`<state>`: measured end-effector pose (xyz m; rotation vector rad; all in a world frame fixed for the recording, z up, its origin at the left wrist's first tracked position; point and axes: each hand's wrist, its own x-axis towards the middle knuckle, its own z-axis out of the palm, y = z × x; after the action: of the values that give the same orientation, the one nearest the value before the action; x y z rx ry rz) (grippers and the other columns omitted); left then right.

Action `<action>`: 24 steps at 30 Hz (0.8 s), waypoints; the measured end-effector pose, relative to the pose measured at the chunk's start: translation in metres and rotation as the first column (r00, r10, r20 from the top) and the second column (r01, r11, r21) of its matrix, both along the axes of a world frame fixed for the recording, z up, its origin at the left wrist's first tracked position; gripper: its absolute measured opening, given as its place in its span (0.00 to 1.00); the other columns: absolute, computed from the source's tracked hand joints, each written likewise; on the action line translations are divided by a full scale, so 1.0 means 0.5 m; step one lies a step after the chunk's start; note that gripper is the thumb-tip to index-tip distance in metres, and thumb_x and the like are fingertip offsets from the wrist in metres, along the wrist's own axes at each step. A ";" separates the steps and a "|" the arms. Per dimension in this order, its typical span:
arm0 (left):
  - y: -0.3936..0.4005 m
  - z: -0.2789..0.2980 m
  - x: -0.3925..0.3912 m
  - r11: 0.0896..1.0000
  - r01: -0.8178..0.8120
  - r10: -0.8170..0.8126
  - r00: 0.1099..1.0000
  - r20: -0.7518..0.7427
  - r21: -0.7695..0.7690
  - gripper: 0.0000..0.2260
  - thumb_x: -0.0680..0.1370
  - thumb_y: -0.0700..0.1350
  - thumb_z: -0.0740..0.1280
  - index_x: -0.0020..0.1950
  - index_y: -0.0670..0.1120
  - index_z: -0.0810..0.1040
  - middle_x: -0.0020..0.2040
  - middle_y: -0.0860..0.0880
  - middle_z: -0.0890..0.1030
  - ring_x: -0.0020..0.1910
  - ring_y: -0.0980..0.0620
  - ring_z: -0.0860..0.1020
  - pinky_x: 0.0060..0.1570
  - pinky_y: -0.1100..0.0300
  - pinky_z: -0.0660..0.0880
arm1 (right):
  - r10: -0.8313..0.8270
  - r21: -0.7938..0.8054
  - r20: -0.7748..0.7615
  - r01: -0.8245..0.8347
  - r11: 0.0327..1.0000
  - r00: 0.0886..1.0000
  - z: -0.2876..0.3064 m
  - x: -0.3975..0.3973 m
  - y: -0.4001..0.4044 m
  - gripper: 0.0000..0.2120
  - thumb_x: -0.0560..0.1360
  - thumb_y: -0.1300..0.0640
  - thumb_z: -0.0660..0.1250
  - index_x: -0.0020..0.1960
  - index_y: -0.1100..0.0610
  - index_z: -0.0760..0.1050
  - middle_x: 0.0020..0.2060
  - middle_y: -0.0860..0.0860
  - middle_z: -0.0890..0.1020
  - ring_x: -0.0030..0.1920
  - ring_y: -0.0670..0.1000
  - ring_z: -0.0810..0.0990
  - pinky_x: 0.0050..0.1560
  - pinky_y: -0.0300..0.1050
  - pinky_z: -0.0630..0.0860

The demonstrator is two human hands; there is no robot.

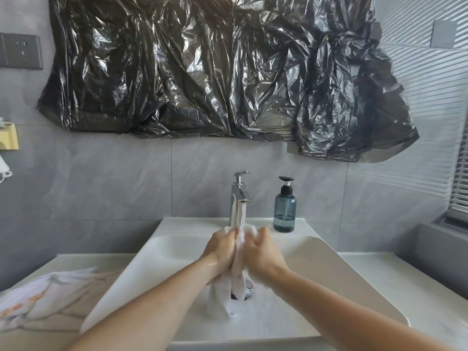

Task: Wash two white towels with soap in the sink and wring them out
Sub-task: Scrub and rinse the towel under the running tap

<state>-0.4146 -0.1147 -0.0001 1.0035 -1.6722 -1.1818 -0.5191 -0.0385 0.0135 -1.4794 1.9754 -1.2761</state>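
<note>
Head view: both grips clenched, left hand (222,252) and right hand (262,252) squeezing one sudsy white towel (236,277) over the sink (329,274). Probably soft, waterlogged, slippery; best gripped mid-bunch. Second towel (43,297) lying on table at left, faint orange marking unreadable. Soap bottle (285,209) unlabelled.

crumpled black plastic sheeting (222,72) covers the grey tiled wall (101,186). a grey wall socket (21,50) sits at far left, window blinds (462,173) at far right.
</note>
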 end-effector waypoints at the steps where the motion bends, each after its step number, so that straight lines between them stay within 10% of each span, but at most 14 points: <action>1: -0.011 -0.002 0.005 0.999 -0.026 0.027 1.000 -0.017 0.019 0.12 0.75 0.57 0.66 0.41 0.51 0.83 0.39 0.50 0.83 0.37 0.50 0.80 0.44 0.54 0.75 | 0.052 -0.006 0.011 -0.052 0.999 0.999 -0.003 0.010 0.012 0.13 0.85 0.44 0.54 0.55 0.54 0.66 0.46 0.51 0.79 0.46 0.54 0.80 0.44 0.47 0.74; 7: 0.003 -0.005 -0.011 0.996 0.087 -0.087 0.996 0.024 -0.019 0.15 0.73 0.64 0.67 0.35 0.54 0.74 0.37 0.50 0.76 0.39 0.48 0.77 0.46 0.50 0.73 | 0.002 0.005 -0.098 -0.002 1.000 0.995 0.007 -0.041 -0.021 0.07 0.83 0.52 0.55 0.53 0.55 0.67 0.47 0.54 0.80 0.50 0.60 0.82 0.53 0.58 0.80; 13: -0.013 0.015 0.024 0.975 0.144 -0.152 0.988 0.036 0.170 0.32 0.66 0.66 0.73 0.56 0.41 0.85 0.53 0.41 0.88 0.55 0.43 0.86 0.59 0.51 0.79 | -0.059 0.022 0.017 0.058 0.998 0.998 -0.006 -0.112 -0.018 0.09 0.77 0.42 0.63 0.51 0.47 0.73 0.48 0.52 0.84 0.45 0.57 0.84 0.44 0.51 0.82; 17: -0.027 0.031 0.071 0.975 0.102 -0.140 0.971 0.192 0.198 0.25 0.75 0.65 0.72 0.56 0.44 0.81 0.47 0.45 0.85 0.44 0.48 0.82 0.49 0.56 0.75 | -0.086 0.103 -0.229 0.112 0.988 0.970 -0.012 -0.150 -0.012 0.09 0.78 0.43 0.65 0.55 0.44 0.76 0.53 0.49 0.84 0.50 0.53 0.81 0.52 0.46 0.79; 24: 0.067 0.005 0.100 0.976 0.174 -0.201 0.511 0.836 0.129 0.26 0.72 0.61 0.71 0.65 0.51 0.71 0.59 0.51 0.78 0.59 0.48 0.79 0.59 0.55 0.77 | 0.317 0.439 -0.356 -0.142 0.887 0.879 -0.037 -0.138 0.008 0.42 0.71 0.38 0.75 0.79 0.46 0.62 0.74 0.48 0.72 0.70 0.52 0.74 0.65 0.44 0.70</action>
<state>-0.3644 -0.0811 0.0026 1.6141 -2.5923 -0.8591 -0.5883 -0.0344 -0.0052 -1.8070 2.0597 -0.4260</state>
